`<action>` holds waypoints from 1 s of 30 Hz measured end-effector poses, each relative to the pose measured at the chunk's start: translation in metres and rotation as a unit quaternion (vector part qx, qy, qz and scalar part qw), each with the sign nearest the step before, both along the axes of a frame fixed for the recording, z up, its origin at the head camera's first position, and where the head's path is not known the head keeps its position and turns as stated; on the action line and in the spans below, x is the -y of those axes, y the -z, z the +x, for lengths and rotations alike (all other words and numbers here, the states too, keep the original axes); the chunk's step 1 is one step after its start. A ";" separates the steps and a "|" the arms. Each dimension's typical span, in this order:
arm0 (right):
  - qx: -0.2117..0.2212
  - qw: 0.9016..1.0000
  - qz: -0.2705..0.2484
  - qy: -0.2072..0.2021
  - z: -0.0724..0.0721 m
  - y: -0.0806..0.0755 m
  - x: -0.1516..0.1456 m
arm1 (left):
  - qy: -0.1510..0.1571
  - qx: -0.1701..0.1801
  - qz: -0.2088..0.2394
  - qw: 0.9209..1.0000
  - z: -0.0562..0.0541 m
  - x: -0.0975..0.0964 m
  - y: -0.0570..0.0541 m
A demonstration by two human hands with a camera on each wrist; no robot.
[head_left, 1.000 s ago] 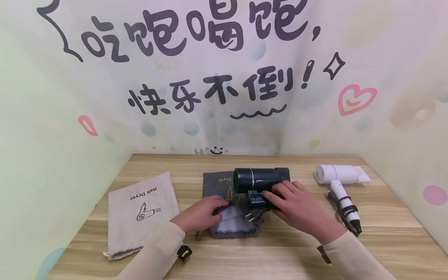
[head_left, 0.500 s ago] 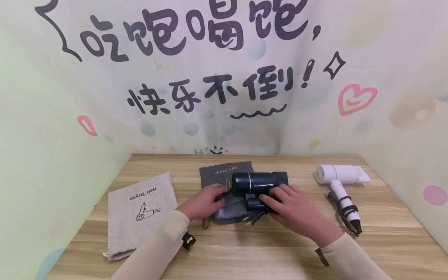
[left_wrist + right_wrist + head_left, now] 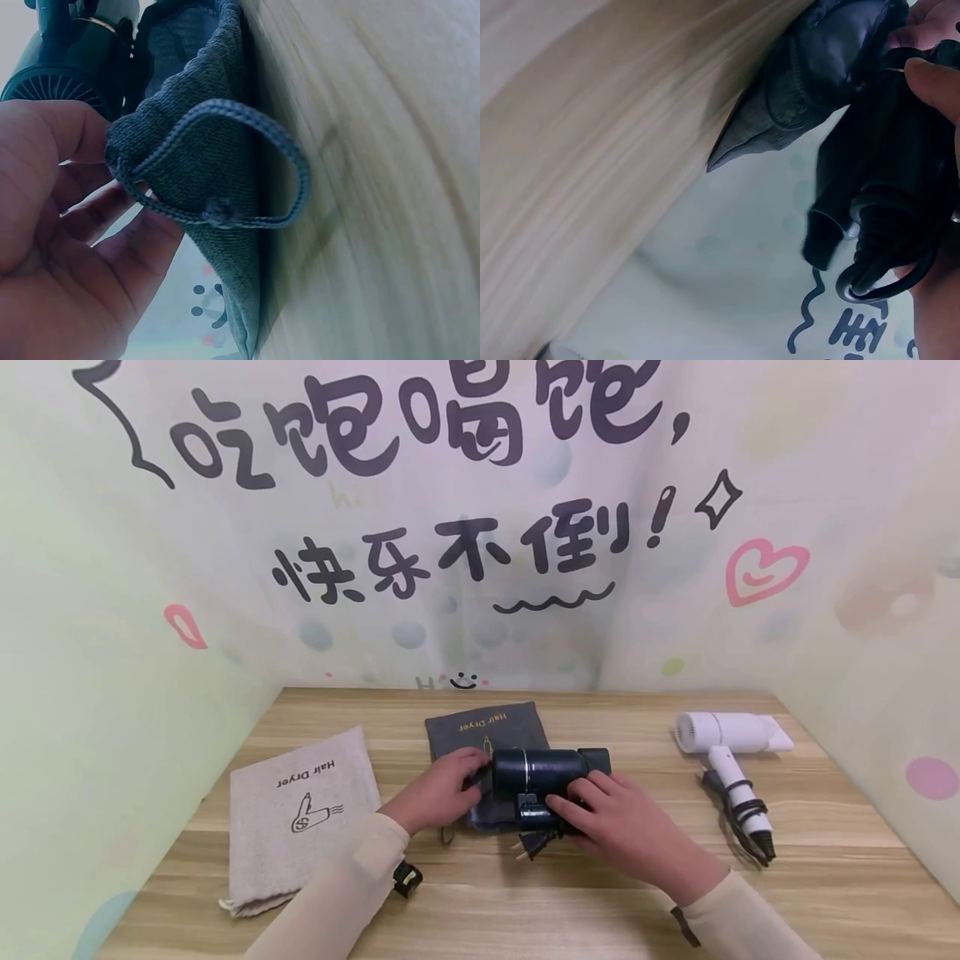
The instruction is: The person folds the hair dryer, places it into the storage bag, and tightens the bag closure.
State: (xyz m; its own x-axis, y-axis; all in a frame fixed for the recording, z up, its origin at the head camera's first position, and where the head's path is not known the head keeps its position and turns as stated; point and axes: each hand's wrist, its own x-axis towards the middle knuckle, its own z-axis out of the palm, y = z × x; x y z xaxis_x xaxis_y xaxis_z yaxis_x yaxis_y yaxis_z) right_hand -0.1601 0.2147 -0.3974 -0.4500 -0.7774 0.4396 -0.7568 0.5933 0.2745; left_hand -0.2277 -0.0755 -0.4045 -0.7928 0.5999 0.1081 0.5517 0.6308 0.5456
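A dark grey drawstring bag (image 3: 487, 718) printed "Hair Dryer" lies in the middle of the table. My left hand (image 3: 442, 789) pinches the rim of its mouth, which stands raised off the wood in the left wrist view; a knotted cord loop (image 3: 300, 180) hangs from it. The navy hair dryer (image 3: 543, 771), its handle folded, is in my right hand (image 3: 637, 831), over the bag's near part. Its plug (image 3: 534, 843) sticks out below the handle. In the right wrist view the coiled cord (image 3: 885, 247) shows against the dryer. The dryer partly hides the bag's mouth.
A beige bag (image 3: 300, 827), also printed "Hair Dryer", lies flat on the left of the table. On the right is a white hair dryer (image 3: 723, 733) with a black cord wound round its handle. A printed curtain (image 3: 465, 635) stands behind the table.
The grey bag has shifted away from me, and its mouth has come up in my left hand. My right hand has brought the navy dryer slightly nearer and to the left.
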 end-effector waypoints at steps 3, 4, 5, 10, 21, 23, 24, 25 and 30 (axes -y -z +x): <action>0.001 1.000 0.007 -0.004 0.004 -0.001 0.003 | -0.005 0.003 0.002 1.000 0.000 -0.001 -0.001; 0.001 1.000 0.010 -0.004 0.005 -0.001 0.004 | -0.006 0.005 0.003 1.000 0.001 -0.001 -0.002; 0.003 1.000 0.012 -0.004 0.006 -0.001 0.005 | -0.007 0.006 0.004 1.000 0.001 -0.001 -0.002; 0.018 1.000 0.022 0.001 0.011 0.000 0.011 | -0.006 0.018 0.003 1.000 0.003 -0.001 -0.004; 0.045 0.998 0.053 0.011 0.018 0.005 0.021 | 0.002 0.012 -0.011 1.000 0.007 -0.002 -0.005; 0.047 0.997 0.053 0.014 0.019 0.006 0.022 | 0.003 0.011 -0.010 1.000 0.007 -0.002 -0.005; 0.046 0.997 0.053 0.015 0.020 0.006 0.023 | 0.003 0.011 -0.010 1.000 0.008 -0.002 -0.005; 0.048 0.997 0.052 0.016 0.020 0.006 0.023 | 0.003 0.012 -0.009 1.000 0.008 -0.002 -0.005; 0.057 0.996 0.059 0.032 0.021 0.005 0.025 | 0.004 0.013 -0.008 1.000 0.010 -0.003 -0.006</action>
State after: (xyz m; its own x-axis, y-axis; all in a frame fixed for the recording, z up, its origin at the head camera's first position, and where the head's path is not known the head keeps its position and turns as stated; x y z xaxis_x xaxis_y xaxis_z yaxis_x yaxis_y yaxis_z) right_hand -0.1392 0.1900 -0.4025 -0.5415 -0.7890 0.2902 -0.7488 0.6096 0.2600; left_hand -0.2179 -0.0724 -0.3981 -0.7898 0.6083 0.0786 0.5432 0.6342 0.5502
